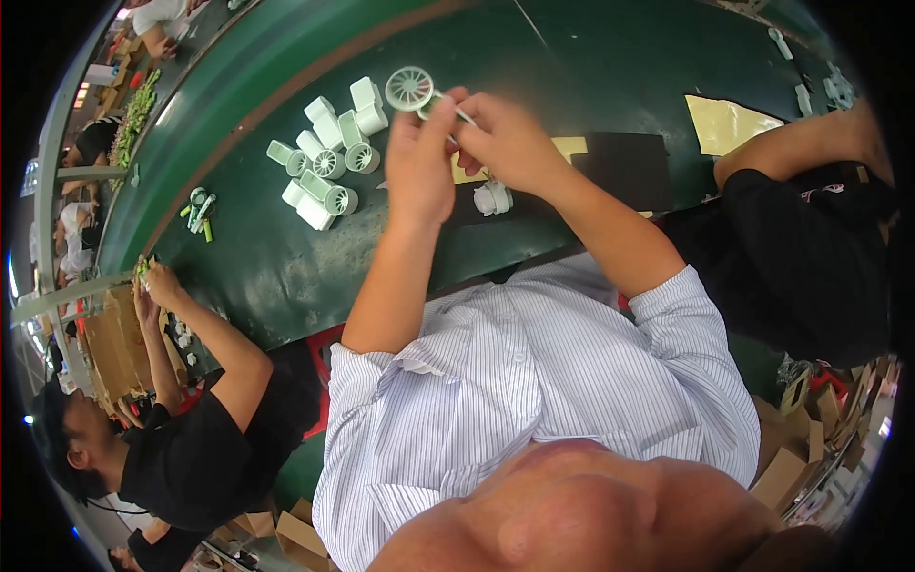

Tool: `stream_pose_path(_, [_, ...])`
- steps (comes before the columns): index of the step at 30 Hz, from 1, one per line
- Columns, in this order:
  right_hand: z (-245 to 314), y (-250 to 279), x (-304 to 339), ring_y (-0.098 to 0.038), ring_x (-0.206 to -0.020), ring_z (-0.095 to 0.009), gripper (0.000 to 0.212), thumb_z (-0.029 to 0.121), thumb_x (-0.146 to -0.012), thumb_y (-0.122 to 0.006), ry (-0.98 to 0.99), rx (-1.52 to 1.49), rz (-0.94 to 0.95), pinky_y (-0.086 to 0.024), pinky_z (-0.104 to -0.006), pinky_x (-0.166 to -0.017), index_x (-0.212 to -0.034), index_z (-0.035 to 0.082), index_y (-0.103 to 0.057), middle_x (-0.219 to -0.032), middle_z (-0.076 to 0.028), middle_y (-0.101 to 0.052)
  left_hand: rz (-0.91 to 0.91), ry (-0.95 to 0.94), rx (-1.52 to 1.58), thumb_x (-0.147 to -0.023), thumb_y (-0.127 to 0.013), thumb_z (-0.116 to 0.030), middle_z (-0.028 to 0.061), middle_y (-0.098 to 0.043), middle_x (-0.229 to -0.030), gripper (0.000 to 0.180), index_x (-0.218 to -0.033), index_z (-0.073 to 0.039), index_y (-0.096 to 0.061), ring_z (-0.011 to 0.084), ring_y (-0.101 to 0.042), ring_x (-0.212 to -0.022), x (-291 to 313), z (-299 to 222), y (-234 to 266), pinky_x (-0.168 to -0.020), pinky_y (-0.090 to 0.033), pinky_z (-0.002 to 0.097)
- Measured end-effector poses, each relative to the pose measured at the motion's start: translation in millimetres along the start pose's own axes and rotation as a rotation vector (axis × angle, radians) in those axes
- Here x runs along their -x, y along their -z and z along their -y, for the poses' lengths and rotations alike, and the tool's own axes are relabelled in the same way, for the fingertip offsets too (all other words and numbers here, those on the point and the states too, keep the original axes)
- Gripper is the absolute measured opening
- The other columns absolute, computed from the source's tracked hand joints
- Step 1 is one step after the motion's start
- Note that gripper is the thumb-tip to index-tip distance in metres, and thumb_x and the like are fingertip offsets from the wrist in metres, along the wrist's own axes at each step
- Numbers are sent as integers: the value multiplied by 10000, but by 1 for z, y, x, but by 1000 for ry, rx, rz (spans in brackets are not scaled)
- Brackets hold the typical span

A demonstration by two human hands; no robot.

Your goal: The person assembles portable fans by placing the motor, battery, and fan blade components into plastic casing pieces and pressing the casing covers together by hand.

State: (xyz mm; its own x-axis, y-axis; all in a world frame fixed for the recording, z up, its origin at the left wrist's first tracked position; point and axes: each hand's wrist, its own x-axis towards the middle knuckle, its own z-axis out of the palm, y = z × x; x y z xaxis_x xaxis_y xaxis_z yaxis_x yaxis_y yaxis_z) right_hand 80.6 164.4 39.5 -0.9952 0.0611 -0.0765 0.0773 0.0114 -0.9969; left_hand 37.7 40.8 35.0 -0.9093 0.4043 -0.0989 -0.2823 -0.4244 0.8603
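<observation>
My left hand is closed round the lower side of a pale green fan housing, whose round spoked grille rises above the fingers. My right hand meets it from the right, with its fingers pinched together. A thin pale strip shows between the two hands; whether it belongs to the housing I cannot tell. What lies inside the right fingers is hidden. Left of my hands, several similar pale green fan housings lie in a loose group. Just below my right hand sits a small whitish part.
A dark mat and a yellow sheet lie to the right on the green table. Small green and white parts lie at the left. Co-workers sit on both sides, their arms over the table. Cardboard boxes stand behind me.
</observation>
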Motion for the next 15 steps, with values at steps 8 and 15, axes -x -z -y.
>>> stream_pose_path(8, [-23, -6, -2, -660, -912, -258, 440, 229, -778, -663, 254, 35, -9, -518, -344, -797, -1102, -44, -543, -923, -195, -667, -58, -58, 76, -971, -461, -154, 169, -603, -1157, 324, -1236, 32, -448, 205, -633, -937, 1, 5, -4, -771, -536, 318])
stream_pose_path(15, [11, 44, -15, -663, -910, -236, 609, 350, -793, -709, 151, 219, -33, -520, -335, -783, -1251, -2, -519, -1076, -155, -667, 20, -92, -286, -968, -471, -87, 102, -620, -1049, 253, -1200, 13, -498, 143, -627, -890, -4, 17, 4, -655, -539, 258])
